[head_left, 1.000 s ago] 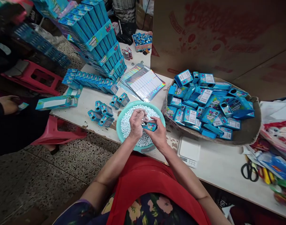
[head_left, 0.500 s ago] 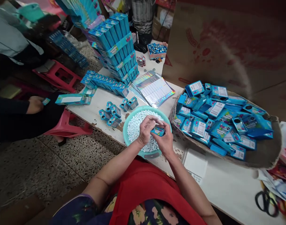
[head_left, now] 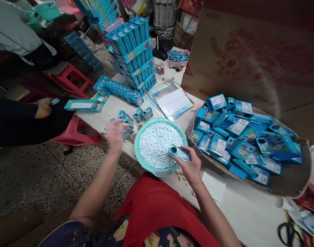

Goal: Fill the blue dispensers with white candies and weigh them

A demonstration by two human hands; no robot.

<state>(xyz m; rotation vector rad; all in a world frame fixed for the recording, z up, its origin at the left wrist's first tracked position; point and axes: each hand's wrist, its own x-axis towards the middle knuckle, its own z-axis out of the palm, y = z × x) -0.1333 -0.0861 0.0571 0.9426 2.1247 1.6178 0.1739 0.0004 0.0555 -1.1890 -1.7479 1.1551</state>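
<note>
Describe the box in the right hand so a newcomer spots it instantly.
Find the round turquoise bowl of white pellets. Over its right side, the right hand holds a small blue box, its dark round hole showing. Unlike the similar boxes heaped in the cardboard carton, this one alone is over the bowl.

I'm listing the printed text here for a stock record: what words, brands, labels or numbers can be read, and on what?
"CARAMELO MACIZO": fronts of the stacked blue cardboard trays
"CARAMELO MACIZO": blue rectangular packs in the cut-down cardboard box
Too small to read: small blue tin in the right hand; silvery sheets with white panels
Too blurred: red print on the brown cardboard panel
</note>
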